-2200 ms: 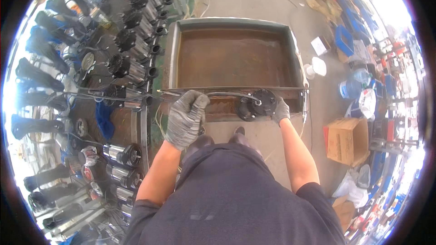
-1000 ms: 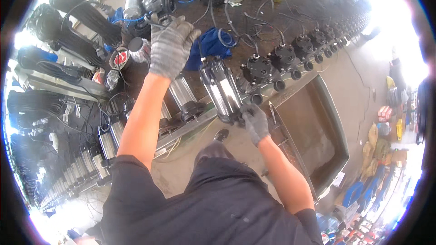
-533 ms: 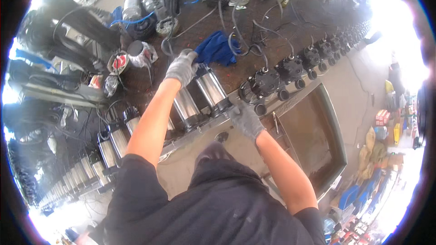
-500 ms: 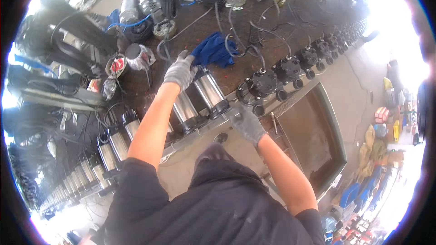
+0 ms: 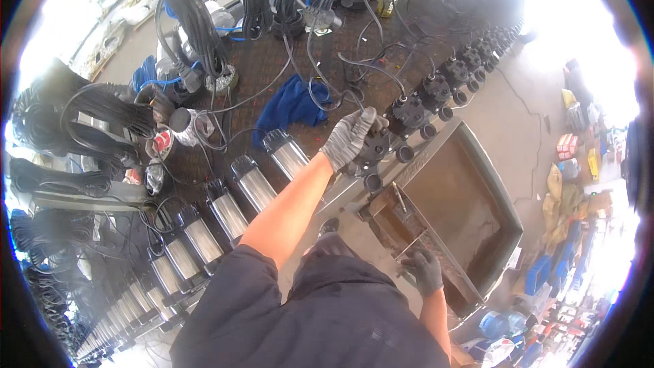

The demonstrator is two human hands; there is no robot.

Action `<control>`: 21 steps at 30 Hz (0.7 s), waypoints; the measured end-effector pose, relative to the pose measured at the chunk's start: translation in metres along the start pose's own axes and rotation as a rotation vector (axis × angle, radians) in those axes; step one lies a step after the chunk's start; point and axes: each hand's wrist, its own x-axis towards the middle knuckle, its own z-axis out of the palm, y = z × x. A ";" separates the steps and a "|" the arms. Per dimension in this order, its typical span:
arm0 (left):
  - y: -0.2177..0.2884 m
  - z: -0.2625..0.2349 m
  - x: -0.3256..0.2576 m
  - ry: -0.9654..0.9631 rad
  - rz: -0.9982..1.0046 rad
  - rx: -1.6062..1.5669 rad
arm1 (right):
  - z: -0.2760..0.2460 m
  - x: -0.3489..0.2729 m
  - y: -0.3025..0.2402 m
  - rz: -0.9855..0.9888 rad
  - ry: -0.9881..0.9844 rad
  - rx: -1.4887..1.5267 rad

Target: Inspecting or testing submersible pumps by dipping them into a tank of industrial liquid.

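Note:
My left hand (image 5: 349, 139), in a grey glove, reaches over the bench. Its fingers close round the black cable where it meets the top of the nearest black pump head (image 5: 373, 152); the exact grip is partly hidden. That pump head stands at the near end of a row of similar ones, each with a cable rising from it. Lower right, my gloved right hand (image 5: 424, 271) is beside a narrow metal tray (image 5: 446, 269) on the water tank, fingers loosely bent and apart, seemingly holding nothing. Left of my left forearm stand steel motor cylinders (image 5: 253, 187) along the bench edge.
A blue cloth (image 5: 289, 105) lies on the dark bench. Bundled black cables (image 5: 109, 109) crowd the left and back. The water-filled tank (image 5: 501, 163) stands right of the bench, a small rod (image 5: 399, 197) by its tray. Boxes and sacks (image 5: 555, 184) line the far right.
My left hand has left the steel cylinder and moved right to the pump head. My right hand has dropped from the cylinder's base to beside the tank tray. The view has shifted.

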 end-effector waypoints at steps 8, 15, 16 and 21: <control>0.033 0.044 -0.057 0.035 -0.081 0.080 | -0.018 -0.019 0.035 0.024 0.140 0.045; 0.094 0.103 -0.124 -0.117 0.189 -0.081 | 0.020 -0.015 0.006 -0.149 0.015 0.170; 0.094 0.112 -0.129 -0.125 0.147 -0.231 | 0.022 -0.017 0.002 -0.140 -0.025 0.250; 0.061 0.148 -0.140 -0.174 0.042 -0.509 | 0.000 -0.039 -0.005 -0.271 0.025 0.354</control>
